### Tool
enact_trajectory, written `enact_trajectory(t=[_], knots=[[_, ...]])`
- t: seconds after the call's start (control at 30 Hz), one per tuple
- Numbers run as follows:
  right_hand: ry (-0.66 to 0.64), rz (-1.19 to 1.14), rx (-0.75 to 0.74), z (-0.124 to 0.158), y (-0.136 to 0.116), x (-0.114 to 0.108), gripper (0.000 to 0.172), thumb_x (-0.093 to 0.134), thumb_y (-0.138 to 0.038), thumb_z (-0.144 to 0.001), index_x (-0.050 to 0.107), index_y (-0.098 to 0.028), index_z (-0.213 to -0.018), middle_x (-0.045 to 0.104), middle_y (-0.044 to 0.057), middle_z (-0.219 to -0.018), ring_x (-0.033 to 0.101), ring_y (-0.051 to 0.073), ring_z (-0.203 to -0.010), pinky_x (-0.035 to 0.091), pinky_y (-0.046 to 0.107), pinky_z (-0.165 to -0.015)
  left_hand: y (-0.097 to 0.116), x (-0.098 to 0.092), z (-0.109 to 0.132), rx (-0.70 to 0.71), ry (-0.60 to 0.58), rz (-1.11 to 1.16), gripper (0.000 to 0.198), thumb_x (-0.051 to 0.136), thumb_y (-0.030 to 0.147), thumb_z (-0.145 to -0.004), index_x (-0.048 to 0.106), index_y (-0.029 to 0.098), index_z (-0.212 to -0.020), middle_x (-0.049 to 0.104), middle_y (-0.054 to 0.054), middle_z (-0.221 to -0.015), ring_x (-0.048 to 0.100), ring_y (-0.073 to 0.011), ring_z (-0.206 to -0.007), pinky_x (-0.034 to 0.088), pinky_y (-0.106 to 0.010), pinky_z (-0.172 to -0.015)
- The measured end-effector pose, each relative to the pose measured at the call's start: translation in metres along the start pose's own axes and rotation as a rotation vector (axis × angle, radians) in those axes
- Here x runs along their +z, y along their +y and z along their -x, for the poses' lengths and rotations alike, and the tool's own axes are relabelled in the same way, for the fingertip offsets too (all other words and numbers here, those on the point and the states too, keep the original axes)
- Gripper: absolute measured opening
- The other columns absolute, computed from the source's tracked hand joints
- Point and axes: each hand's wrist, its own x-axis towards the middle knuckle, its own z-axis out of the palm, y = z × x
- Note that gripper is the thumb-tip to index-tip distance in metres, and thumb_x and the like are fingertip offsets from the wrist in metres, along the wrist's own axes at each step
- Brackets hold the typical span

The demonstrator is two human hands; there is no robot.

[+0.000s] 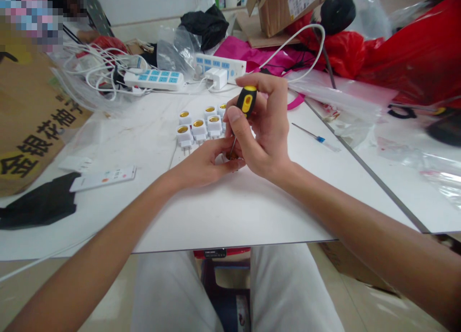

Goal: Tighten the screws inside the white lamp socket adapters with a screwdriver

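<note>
My right hand point(264, 130) is closed around a black and yellow screwdriver point(246, 101), held upright with its shaft pointing down. My left hand point(205, 164) is pinched shut on a small part under the screwdriver tip; my fingers hide most of it. Just behind my hands, several white lamp-socket adapters point(199, 128) with brass centres stand in a cluster on the white table point(230, 212).
A thin blue-handled screwdriver point(317, 138) lies right of my hands. Two white power strips point(154, 79) and tangled cables sit at the back. A white remote point(103, 178) and a black cloth point(39, 204) lie on the left, beside a brown paper bag point(29, 116). Red plastic bags point(414, 48) fill the right.
</note>
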Motion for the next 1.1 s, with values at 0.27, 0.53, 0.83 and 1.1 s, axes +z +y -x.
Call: enact_trajectory(t=[0.27,0.53,0.83,1.1], knots=[[-0.001,0.006,-0.062,-0.0015,0.0023,0.0000,0.029,0.058,-0.053,-0.114,0.053,-0.045,-0.142,0.068,0.001,-0.103,0.069,0.021,-0.079,0.059,0.038,-0.066,0.0023,-0.0002,0.0005,-0.034,-0.006,0.009,0.011,0.076,0.029,-0.099,0.076,0.019,-0.102,0.078,-0.005,-0.098,0.070,-0.0205,-0.089,0.055,-0.035,-0.083],[0.124,0.028,-0.085,-0.0041,-0.0033,0.0017,0.024,0.077,-0.043,-0.105,0.068,-0.040,-0.127,0.072,0.003,-0.120,0.074,0.025,-0.098,0.066,0.042,-0.073,0.0045,0.0001,-0.0003,0.005,0.002,0.011,0.003,0.074,0.022,-0.099,0.075,0.019,-0.099,0.078,-0.004,-0.095,0.068,-0.0190,-0.086,0.054,-0.034,-0.081],[0.037,-0.034,0.014,-0.0043,-0.0035,-0.0028,0.026,0.063,-0.053,-0.109,0.066,-0.048,-0.135,0.076,0.003,-0.122,0.076,0.028,-0.099,0.067,0.048,-0.080,0.0035,-0.0008,-0.0008,0.018,-0.003,0.006,0.007,0.075,0.022,-0.099,0.077,0.019,-0.105,0.080,-0.005,-0.099,0.068,-0.0189,-0.088,0.055,-0.033,-0.084],[0.042,0.008,0.021,-0.0008,0.0025,-0.0016,0.031,0.057,-0.057,-0.111,0.062,-0.045,-0.139,0.074,0.007,-0.122,0.075,0.030,-0.099,0.066,0.049,-0.079,0.0038,-0.0009,-0.0003,0.010,-0.001,0.003,0.006,0.076,0.023,-0.099,0.076,0.019,-0.104,0.079,-0.005,-0.099,0.068,-0.0194,-0.090,0.055,-0.034,-0.085]])
